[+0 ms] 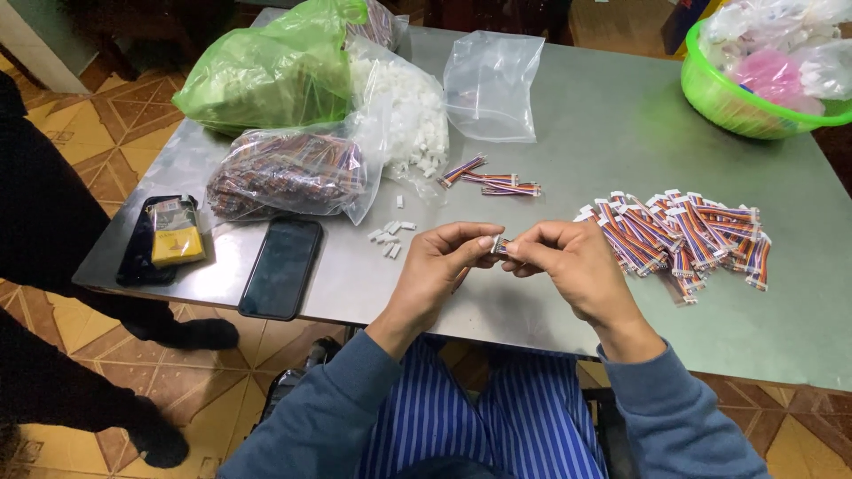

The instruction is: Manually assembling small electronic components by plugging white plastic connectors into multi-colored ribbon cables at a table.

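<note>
Pinching one small ribbon cable between them, both hands meet above the table

Your phone lies on the worktop to your left. The bags sit behind it. The wire pile lies to your right, the basket behind that.

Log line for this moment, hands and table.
left hand: pinching small connector piece | right hand: pinching same piece | pile of multicoloured wire leads: right of hands | loose white connectors: left of hands
</note>
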